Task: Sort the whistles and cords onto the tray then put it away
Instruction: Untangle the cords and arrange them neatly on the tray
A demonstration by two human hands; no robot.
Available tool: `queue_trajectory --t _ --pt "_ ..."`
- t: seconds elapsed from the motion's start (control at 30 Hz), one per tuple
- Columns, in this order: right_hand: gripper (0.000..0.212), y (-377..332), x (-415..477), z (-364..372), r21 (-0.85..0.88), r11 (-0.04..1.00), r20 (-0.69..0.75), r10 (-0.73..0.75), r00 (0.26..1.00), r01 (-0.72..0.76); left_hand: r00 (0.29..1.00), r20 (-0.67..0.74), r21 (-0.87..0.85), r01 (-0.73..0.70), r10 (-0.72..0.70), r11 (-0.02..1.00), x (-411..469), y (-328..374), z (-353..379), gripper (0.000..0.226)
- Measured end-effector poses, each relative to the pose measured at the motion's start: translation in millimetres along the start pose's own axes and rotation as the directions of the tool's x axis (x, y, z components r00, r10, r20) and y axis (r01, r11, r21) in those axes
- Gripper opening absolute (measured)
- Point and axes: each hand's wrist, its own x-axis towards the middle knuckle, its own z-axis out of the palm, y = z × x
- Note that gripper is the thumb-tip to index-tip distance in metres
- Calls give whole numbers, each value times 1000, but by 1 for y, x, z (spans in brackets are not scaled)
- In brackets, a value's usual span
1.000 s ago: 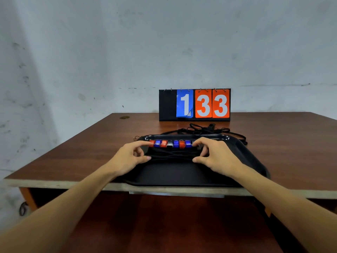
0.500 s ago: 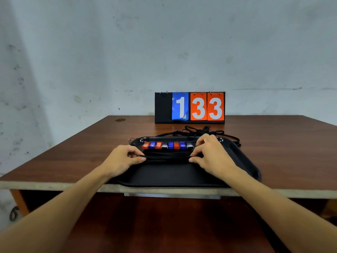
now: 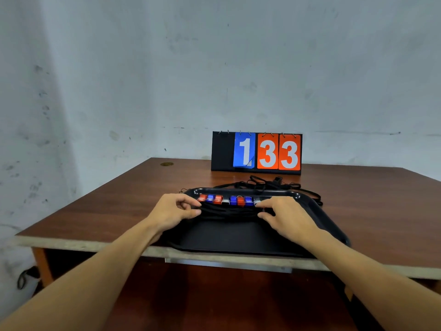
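A black tray [image 3: 238,237] lies at the table's front edge. Along its far side stands a row of several red, blue and silver whistles [image 3: 229,200]. Just in front of the row lies a bundle of black cords [image 3: 230,213], stretched left to right. My left hand [image 3: 175,212] pinches the bundle's left end between thumb and curled fingers. My right hand [image 3: 284,215] pinches its right end, its fingertips next to the last silver whistle. More black cords [image 3: 267,185] lie tangled on the table behind the tray.
A flip scoreboard [image 3: 256,152] reading 1 33 stands at the back of the brown table [image 3: 119,199], against a grey wall. The tray's front rim overhangs the table edge slightly. A small round mark [image 3: 166,164] sits at the far left corner.
Both hands stay on the cord bundle in the tray and have shifted little relative to it. The view has tilted up and drifted, so the scene sits differently in the frame.
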Motion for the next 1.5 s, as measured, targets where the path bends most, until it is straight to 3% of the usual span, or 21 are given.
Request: queue_trajectory --t 0.23,0.4,0.47,0.53,0.6,0.67,0.77,0.83,0.97,1.3,1.4,1.5 --pt "37 0 -10 -5 -3 999 -130 41 991 -42 984 -28 -346 157 -177 925 -1 -2 -16 34" --pt "24 -11 -3 -10 -96 995 -271 9 963 -36 953 -173 -519 126 -248 845 -1 -9 -25 28" --pt "18 -23 4 -12 -88 996 -281 -49 958 25 942 -234 -432 119 -239 894 1 -13 -29 27" --pt "14 -38 15 -12 -88 992 -253 -115 961 96 946 -276 -214 115 -172 970 5 -19 -35 29" --pt "13 -55 28 -10 -70 983 -184 -179 967 168 963 -245 5 114 -109 993 10 -24 -41 28" --pt "12 -71 44 -7 -31 971 -112 -238 965 236 973 -209 104 117 -94 988 18 -29 -45 26" --pt "18 -92 63 -7 190 934 98 -323 941 301 962 -244 58 139 -121 989 28 -35 -49 23" --pt "26 -102 68 -11 322 905 273 -371 888 279 951 -277 -1 139 -134 990 31 -37 -53 22" --pt "21 -109 63 -6 291 895 474 -443 761 339 965 -232 -15 120 -120 993 26 -40 -55 20" --pt "2 -106 85 27 68 901 296 -429 853 429 985 -152 127 104 -84 987 22 -35 -50 19" --pt "3 -107 91 25 80 905 233 -424 875 417 983 -163 120 102 -82 987 23 -36 -50 17" --pt "6 -111 101 21 196 915 79 -373 924 353 981 -171 107 107 -88 988 24 -37 -50 17"
